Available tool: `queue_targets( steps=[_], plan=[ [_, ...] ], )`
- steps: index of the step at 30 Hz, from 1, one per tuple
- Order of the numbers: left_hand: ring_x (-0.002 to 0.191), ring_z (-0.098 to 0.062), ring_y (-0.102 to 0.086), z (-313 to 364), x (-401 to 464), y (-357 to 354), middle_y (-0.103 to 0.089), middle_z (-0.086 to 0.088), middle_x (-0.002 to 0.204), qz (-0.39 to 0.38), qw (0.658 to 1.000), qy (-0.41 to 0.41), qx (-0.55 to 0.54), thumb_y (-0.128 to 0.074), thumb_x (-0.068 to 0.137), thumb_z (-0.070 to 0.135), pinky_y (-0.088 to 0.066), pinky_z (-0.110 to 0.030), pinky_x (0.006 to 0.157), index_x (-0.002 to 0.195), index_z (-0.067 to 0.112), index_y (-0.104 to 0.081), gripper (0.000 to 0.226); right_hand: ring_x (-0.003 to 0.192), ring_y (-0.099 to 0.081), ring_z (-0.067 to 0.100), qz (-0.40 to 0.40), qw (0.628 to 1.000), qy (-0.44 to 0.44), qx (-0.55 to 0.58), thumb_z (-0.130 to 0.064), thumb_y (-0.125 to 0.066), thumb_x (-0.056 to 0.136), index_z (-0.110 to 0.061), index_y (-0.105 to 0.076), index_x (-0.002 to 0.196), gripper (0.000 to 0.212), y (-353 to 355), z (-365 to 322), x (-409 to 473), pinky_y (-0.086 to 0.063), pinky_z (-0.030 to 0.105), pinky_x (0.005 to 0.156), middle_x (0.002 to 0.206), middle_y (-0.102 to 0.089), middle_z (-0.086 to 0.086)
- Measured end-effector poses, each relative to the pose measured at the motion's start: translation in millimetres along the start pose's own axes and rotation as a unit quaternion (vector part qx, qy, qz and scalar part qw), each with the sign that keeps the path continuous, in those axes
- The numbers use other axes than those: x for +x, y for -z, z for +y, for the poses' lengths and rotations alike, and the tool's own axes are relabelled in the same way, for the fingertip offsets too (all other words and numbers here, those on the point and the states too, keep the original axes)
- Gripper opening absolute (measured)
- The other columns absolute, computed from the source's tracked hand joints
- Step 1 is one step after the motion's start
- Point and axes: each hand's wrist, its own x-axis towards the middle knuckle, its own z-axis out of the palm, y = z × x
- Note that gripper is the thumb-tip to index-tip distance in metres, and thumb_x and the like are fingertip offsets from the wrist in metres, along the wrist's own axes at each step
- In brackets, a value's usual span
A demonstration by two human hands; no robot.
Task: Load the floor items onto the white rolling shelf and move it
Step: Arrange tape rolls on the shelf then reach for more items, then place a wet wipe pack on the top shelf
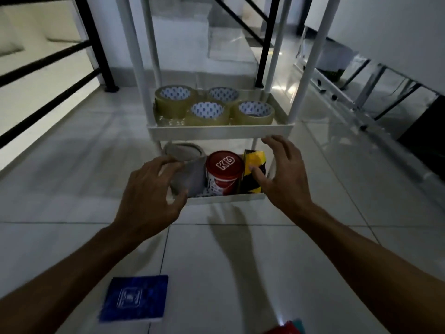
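The white rolling shelf (220, 131) stands on the tiled floor in front of me. Its middle tray holds several rolls of clear brown tape (174, 101). In the bottom tray stand a grey tape roll (190, 169), a red-lidded can (224, 173) and a yellow-and-black striped tape roll (252, 172). My left hand (149, 196) curls around the grey roll, fingers touching its side. My right hand (281, 174) is spread, thumb resting on the striped roll. A blue square packet (134, 297) lies on the floor near me. A red and teal item (289, 329) shows at the bottom edge.
A black stair railing (60, 56) runs along the left, with a post (101, 44) behind the shelf. White stair steps (216, 44) rise behind it. A folded metal ladder (361, 102) lies along the right wall.
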Motion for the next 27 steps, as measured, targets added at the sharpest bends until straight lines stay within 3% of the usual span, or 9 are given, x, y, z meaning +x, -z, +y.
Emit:
queue_targets(
  steps=[5,9,15,19,27],
  plan=[
    [0.118,-0.025,-0.050,-33,-49,10,-0.049,-0.005,0.136,-0.110,0.994,0.004,0.011,-0.057,0.079,0.054,-0.042,-0.042,0.093,0.138,0.022,-0.046,0.069,0.127,-0.043,0.022,-0.121,0.992,-0.011,-0.012,-0.043,-0.071,0.082,-0.026,-0.041,0.140,0.067,-2,-8,-47,-0.042,0.038,0.101,0.142,-0.046,0.004],
    [0.123,-0.024,-0.046,-52,-88,10,-0.043,-0.004,0.142,-0.206,0.978,0.015,0.027,-0.065,0.080,0.052,-0.041,-0.041,0.099,0.144,0.025,-0.037,0.074,0.131,-0.040,0.021,-0.225,0.974,-0.030,-0.023,-0.048,-0.069,0.083,-0.028,-0.038,0.143,0.071,-6,-17,-88,-0.039,0.036,0.101,0.147,-0.041,0.002],
    [0.131,-0.025,-0.039,-64,-135,-14,-0.031,-0.005,0.152,-0.342,0.937,0.019,0.061,-0.068,0.076,0.056,-0.036,-0.041,0.105,0.150,0.027,-0.024,0.091,0.134,-0.037,0.022,-0.420,0.904,-0.063,-0.052,-0.045,-0.071,0.083,-0.029,-0.028,0.148,0.080,-2,-21,-136,-0.035,0.033,0.106,0.151,-0.035,0.004],
    [0.133,-0.023,-0.036,-65,-153,-28,-0.028,-0.004,0.153,-0.383,0.918,-0.008,0.104,-0.064,0.076,0.062,-0.035,-0.038,0.107,0.151,0.027,-0.019,0.094,0.135,-0.037,0.025,-0.446,0.886,-0.107,-0.069,-0.045,-0.073,0.080,-0.029,-0.025,0.149,0.086,9,-14,-165,-0.038,0.037,0.106,0.152,-0.034,0.006],
    [0.132,-0.023,-0.038,-38,-161,-45,-0.034,-0.004,0.150,-0.362,0.927,-0.070,0.062,-0.064,0.079,0.055,-0.033,-0.039,0.107,0.149,0.023,-0.025,0.087,0.133,-0.037,0.030,-0.445,0.864,-0.212,-0.105,-0.058,-0.078,0.068,-0.030,-0.021,0.151,0.105,36,7,-221,-0.042,0.045,0.103,0.151,-0.031,0.010]
  ],
)
